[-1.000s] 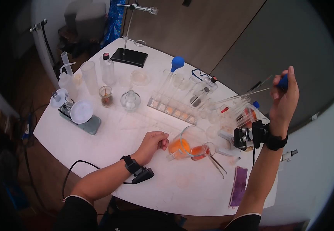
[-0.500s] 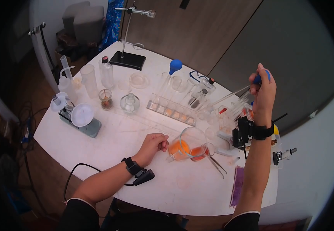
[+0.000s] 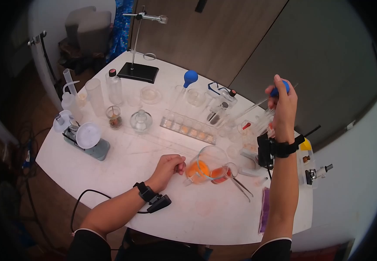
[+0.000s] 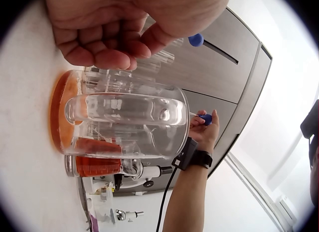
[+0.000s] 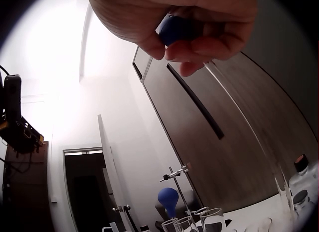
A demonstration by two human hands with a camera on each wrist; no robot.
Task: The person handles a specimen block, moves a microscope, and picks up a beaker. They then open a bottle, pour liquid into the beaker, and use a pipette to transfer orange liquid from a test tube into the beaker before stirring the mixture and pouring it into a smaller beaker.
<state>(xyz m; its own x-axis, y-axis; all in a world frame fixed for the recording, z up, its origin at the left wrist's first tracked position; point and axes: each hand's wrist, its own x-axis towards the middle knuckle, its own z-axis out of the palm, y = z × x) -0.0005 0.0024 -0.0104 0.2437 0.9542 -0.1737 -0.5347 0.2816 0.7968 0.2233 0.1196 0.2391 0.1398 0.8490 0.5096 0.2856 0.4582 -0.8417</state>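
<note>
My right hand [image 3: 286, 108], raised over the table's right side, has its fingers curled round a blue rubber bulb [image 5: 177, 30]. A thin glass tube [image 5: 239, 107] slants down from this hand; its far end is hard to make out among the glassware. My left hand [image 3: 166, 170] rests on the white table with fingers loosely curled and nothing in them. Just right of it stands a large glass beaker [image 4: 174, 132] with orange liquid [image 3: 198, 168]. Against that beaker is a smaller vessel of red liquid [image 4: 97, 159].
Metal tweezers [image 3: 242, 190] lie right of the beakers. A test tube rack [image 3: 188, 130], a bottle with a black cap [image 3: 115, 89] and a black-based stand [image 3: 138, 73] are farther back. At the left is a balance [image 3: 90, 145]; a microscope [image 4: 142, 177] stands at the right.
My right hand has moved left over the glassware, still gripping the blue bulb. My left hand stays beside the large beaker. The head view has shifted slightly.
</note>
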